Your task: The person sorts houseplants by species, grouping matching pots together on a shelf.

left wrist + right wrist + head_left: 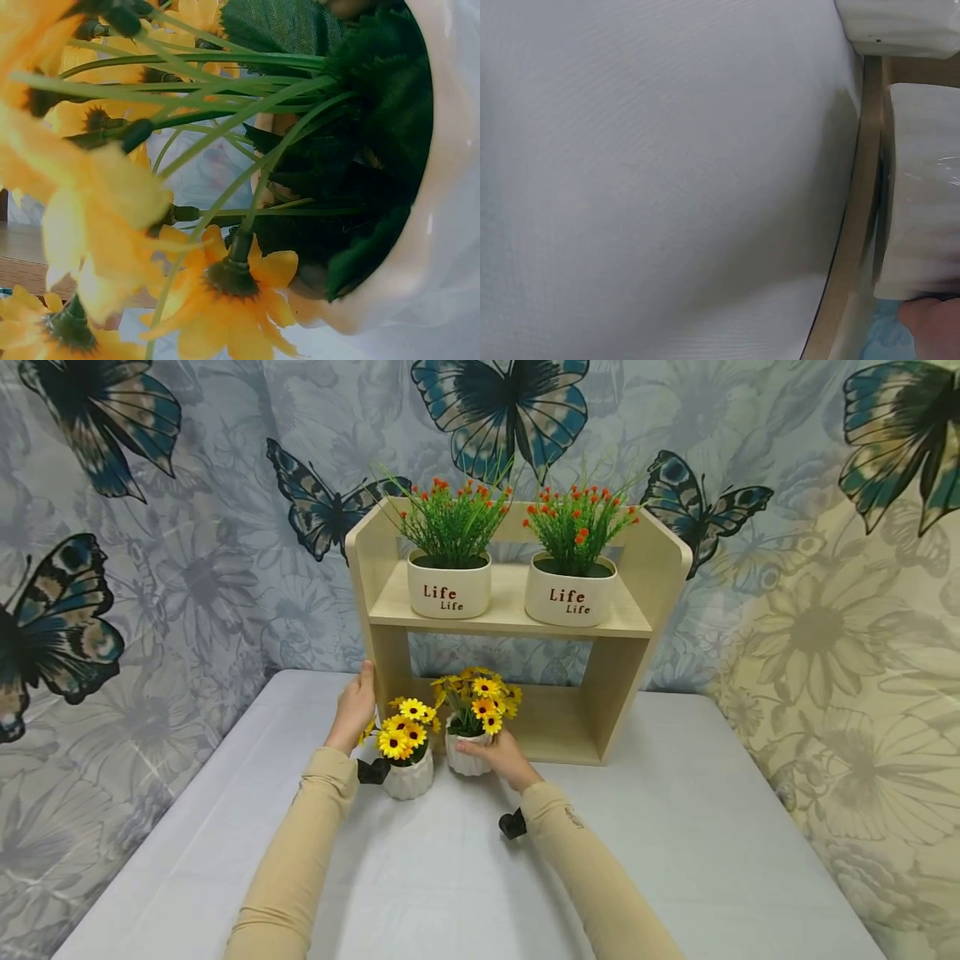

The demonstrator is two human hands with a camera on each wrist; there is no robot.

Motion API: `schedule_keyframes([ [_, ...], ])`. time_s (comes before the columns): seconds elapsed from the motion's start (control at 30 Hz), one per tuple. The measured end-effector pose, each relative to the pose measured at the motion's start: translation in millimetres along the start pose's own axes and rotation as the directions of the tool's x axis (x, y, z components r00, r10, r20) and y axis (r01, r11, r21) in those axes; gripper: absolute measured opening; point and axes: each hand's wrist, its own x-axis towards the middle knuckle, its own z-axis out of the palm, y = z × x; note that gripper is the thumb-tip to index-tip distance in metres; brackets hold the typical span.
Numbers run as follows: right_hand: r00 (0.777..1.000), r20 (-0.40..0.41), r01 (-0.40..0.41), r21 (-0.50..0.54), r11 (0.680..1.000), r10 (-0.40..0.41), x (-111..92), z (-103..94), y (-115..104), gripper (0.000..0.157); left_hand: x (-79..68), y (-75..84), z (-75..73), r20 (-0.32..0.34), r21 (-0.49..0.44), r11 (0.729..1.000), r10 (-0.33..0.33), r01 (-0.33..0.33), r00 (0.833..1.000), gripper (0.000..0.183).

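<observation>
My right hand (508, 758) holds a small white ribbed flowerpot (467, 757) of yellow daisy-like flowers, thumb across its front. In the right wrist view this pot (926, 187) is at the wooden shelf's front edge, with a fingertip (934, 330) below it. My left hand (354, 708) rests against the shelf unit's left side panel, fingers pointing up. A second ribbed flowerpot (409, 779) with yellow flowers stands on the table just right of that hand. Its flowers and white rim (442, 187) fill the left wrist view, where the hand cannot be made out.
The light wooden shelf unit (513, 625) stands at the table's back. On its upper board are two white oval planters (448, 589) (572, 596) with red-flowered grass. A white cloth covers the table (675, 827). Butterfly-printed fabric (225, 568) hangs behind.
</observation>
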Motion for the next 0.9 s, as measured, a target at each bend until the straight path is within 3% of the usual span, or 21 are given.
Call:
schedule_keyframes([
  [0.13, 1.000, -0.001, 0.014, -0.012, 1.000, -0.014, 2.4, 1.5, -2.6, 0.074, 0.3, 1.0, -0.8, 0.005, 0.002, 1.000, 0.011, -0.011, 1.000, 0.085],
  [0.4, 0.999, 0.053, 0.001, 0.016, 1.000, -0.002, 3.8, 9.4, 2.6, 0.059, -1.6, 2.3, -0.1, -0.005, 0.003, 1.000, 0.014, -0.014, 1.000, 0.083],
  [0.67, 0.994, -0.048, -0.106, -0.075, 0.992, 0.103, 5.1, 16.8, -2.3, 0.039, -2.8, 1.4, 0.5, -0.005, -0.007, 1.000, 0.007, -0.007, 1.000, 0.083],
  [0.9, 0.986, -0.107, -0.137, -0.078, 0.987, 0.129, 8.8, 23.7, -6.8, 0.030, -1.9, -0.7, -0.5, -0.004, -0.003, 1.000, 0.013, -0.013, 1.000, 0.083],
])
